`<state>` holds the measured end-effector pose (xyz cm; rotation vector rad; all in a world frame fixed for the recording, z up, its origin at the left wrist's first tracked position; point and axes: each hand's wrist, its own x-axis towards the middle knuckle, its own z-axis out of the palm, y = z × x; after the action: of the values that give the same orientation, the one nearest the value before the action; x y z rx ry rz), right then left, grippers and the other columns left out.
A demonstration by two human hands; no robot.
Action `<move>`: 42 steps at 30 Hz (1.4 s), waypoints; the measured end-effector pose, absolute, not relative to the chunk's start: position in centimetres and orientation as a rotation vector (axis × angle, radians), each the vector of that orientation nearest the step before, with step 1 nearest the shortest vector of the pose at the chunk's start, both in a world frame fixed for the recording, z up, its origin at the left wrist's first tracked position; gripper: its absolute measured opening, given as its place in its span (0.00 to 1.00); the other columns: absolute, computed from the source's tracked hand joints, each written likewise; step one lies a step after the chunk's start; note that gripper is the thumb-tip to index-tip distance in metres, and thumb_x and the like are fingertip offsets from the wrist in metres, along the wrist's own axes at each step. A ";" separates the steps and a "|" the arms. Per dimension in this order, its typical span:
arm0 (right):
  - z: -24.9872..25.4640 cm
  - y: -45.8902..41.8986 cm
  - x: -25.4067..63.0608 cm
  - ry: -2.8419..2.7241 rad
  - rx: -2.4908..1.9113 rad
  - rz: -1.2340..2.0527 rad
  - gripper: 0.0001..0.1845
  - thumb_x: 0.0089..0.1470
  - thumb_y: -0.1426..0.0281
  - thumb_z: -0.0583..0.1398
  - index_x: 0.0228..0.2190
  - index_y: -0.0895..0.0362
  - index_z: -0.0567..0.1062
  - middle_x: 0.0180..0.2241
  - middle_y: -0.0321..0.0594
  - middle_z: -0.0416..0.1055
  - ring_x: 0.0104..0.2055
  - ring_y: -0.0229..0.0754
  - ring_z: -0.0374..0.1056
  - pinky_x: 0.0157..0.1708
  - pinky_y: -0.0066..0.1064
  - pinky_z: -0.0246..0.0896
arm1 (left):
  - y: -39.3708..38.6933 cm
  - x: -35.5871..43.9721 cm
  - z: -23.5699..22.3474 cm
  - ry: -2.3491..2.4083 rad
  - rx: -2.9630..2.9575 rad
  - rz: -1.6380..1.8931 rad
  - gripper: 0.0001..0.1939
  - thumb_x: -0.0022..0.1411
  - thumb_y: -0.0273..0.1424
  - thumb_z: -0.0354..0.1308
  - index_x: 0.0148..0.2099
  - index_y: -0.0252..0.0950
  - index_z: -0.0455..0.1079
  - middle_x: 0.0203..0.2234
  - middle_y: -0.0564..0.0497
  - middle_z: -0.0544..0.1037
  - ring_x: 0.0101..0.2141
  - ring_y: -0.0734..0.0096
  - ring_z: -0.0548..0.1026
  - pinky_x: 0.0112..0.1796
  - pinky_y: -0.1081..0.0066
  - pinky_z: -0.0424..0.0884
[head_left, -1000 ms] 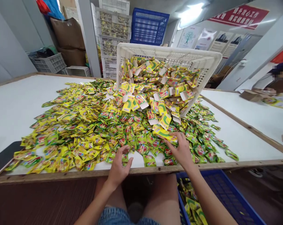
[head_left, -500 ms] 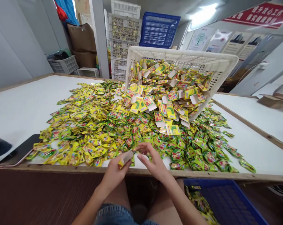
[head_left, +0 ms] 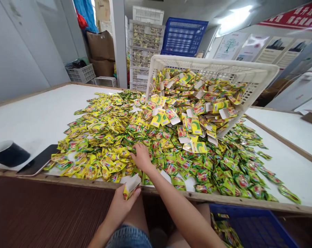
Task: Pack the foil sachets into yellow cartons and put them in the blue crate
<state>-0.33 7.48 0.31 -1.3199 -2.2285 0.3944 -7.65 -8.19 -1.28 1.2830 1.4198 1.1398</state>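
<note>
My left hand grips a small yellow carton just in front of the table edge. The carton's white top flap stands up and its mouth faces upward; what lies inside cannot be seen. Over the pile, my right hand reaches across to the left, fingers bent down and a gap between thumb and forefinger. Its fingertips are at the yellow candy packets, with none visibly held. Green candy packets spread along the right side of the same heap.
A tipped white crate spills open yellow cartons onto the packets. On the left are a dark cup and a phone. Below the table's right side sits a blue crate. Stacked crates stand behind.
My right hand has moved from beside the carton leftward and forward into the packets. My left hand has drawn the carton slightly back and down. The view has shifted left.
</note>
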 end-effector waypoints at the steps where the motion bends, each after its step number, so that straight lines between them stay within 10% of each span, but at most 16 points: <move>1: 0.0 7.9 -0.9 -2.239 -1.299 0.411 0.19 0.49 0.66 0.59 0.43 0.59 0.66 0.43 0.46 0.66 0.47 0.49 0.58 0.46 0.39 0.50 | -8.1 -7.5 -1.3 1.408 1.275 1.140 0.20 0.54 0.38 0.57 0.45 0.29 0.70 0.40 0.44 0.75 0.42 0.64 0.73 0.46 0.69 0.66; 18: 0.8 5.6 7.3 -1.628 -0.889 1.384 0.22 0.47 0.63 0.61 0.42 0.61 0.68 0.41 0.43 0.69 0.43 0.42 0.66 0.43 0.33 0.61 | -2.5 -8.4 0.8 1.197 0.923 1.351 0.31 0.47 0.40 0.63 0.50 0.26 0.66 0.47 0.38 0.70 0.49 0.58 0.68 0.49 0.65 0.63; 27: 2.1 2.8 11.0 -1.783 -1.024 1.350 0.17 0.52 0.60 0.57 0.35 0.62 0.67 0.29 0.39 0.67 0.24 0.32 0.61 0.24 0.24 0.58 | -1.6 -7.0 0.0 1.141 1.150 1.289 0.25 0.50 0.36 0.61 0.49 0.27 0.67 0.47 0.40 0.71 0.49 0.62 0.68 0.50 0.67 0.62; 42: 1.5 0.8 13.5 -1.945 -1.035 1.353 0.18 0.54 0.56 0.54 0.33 0.61 0.68 0.28 0.37 0.63 0.25 0.32 0.57 0.20 0.21 0.53 | -3.6 -5.6 1.4 0.997 0.903 1.085 0.29 0.47 0.36 0.64 0.50 0.29 0.66 0.44 0.40 0.72 0.40 0.62 0.73 0.42 0.67 0.68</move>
<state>13.55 0.78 1.54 -1.0352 -1.9449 1.3527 -5.56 -3.59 1.37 0.9026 0.9971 1.0855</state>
